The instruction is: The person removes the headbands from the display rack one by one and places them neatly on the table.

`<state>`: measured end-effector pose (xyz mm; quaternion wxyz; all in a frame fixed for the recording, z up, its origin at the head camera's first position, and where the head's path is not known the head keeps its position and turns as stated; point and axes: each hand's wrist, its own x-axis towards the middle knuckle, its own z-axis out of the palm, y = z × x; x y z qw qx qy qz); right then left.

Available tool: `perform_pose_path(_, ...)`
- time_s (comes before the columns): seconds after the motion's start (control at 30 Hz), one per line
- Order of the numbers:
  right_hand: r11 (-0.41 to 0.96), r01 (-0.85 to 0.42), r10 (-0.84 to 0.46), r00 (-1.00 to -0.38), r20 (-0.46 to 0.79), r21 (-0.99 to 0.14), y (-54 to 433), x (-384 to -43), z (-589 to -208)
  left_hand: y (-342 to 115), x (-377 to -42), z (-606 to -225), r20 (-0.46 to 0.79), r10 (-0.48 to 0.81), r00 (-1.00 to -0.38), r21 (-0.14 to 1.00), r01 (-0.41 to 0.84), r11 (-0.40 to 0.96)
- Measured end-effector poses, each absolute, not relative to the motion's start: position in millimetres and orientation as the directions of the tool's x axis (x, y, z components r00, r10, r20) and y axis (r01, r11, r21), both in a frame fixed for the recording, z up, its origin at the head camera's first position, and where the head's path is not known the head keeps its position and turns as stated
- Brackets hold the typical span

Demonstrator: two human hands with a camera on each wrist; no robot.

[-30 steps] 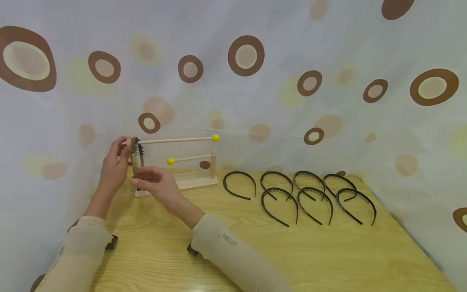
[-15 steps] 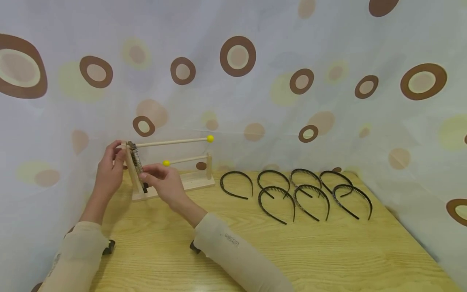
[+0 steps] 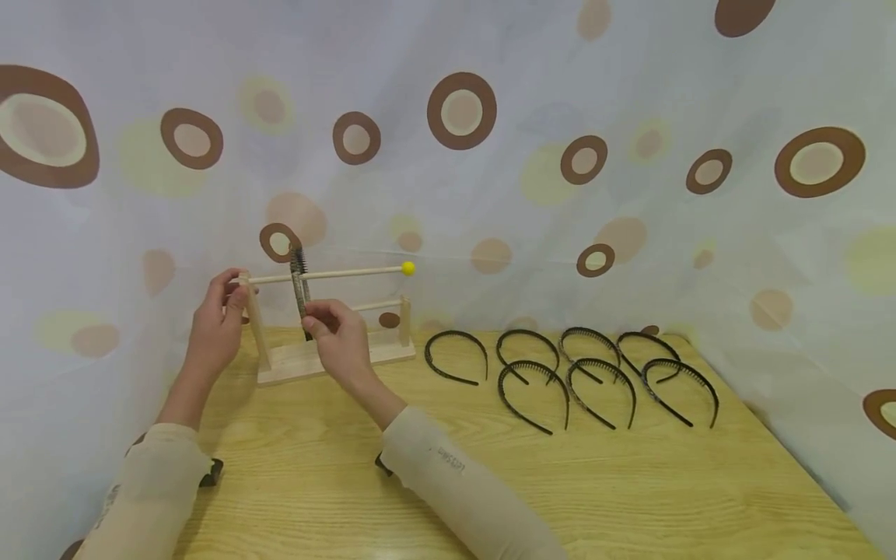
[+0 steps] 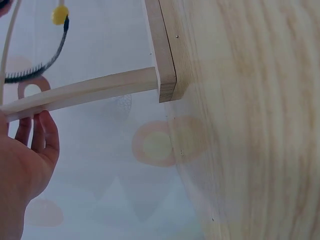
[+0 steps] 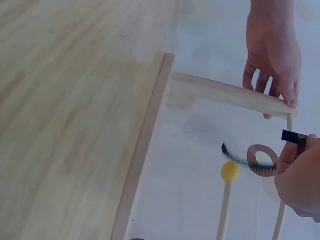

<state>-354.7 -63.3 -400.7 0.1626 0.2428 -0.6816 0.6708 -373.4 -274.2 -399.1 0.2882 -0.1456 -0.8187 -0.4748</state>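
A pale wooden stand (image 3: 253, 327) has an upper rod (image 3: 357, 272) running from its left post to a yellow ball, and a lower rod (image 3: 381, 304) on its right post. My left hand (image 3: 215, 327) grips the top of the left post, thumb in front and fingers behind. A dark toothed headband (image 3: 299, 284) stands around the upper rod, a short way right of that post. My right hand (image 3: 343, 342) pinches the headband's near arm below the rod. In the right wrist view, the lower rod's yellow ball (image 5: 230, 171) appears beside the headband's far end.
Several black headbands (image 3: 603, 377) lie in two loose rows on the wooden table (image 3: 448, 482), right of the stand. A spotted cloth (image 3: 518, 210) hangs behind the table and along its sides.
The headband has moved right along the upper rod, away from the left post, with my right hand pinching it. My left hand has stayed at the post's top.
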Motion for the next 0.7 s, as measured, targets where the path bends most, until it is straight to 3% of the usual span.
perform_pose_path(0.4, -0.065, -0.665, -0.038, -0.743, 0.668, -0.744, -35.7, -357.6, -370.8, -272.6, -373.6, -399.6, 0.617, -0.043, -0.786, 0.693, 0.516, 0.504)
perform_pose_path(0.7, -0.084, -0.705, 0.004, -0.707, 0.707, -0.704, 14.8, -360.6, -347.6, -274.9, -375.8, -401.3, 0.634, -0.047, -0.772, 0.685, 0.531, 0.499)
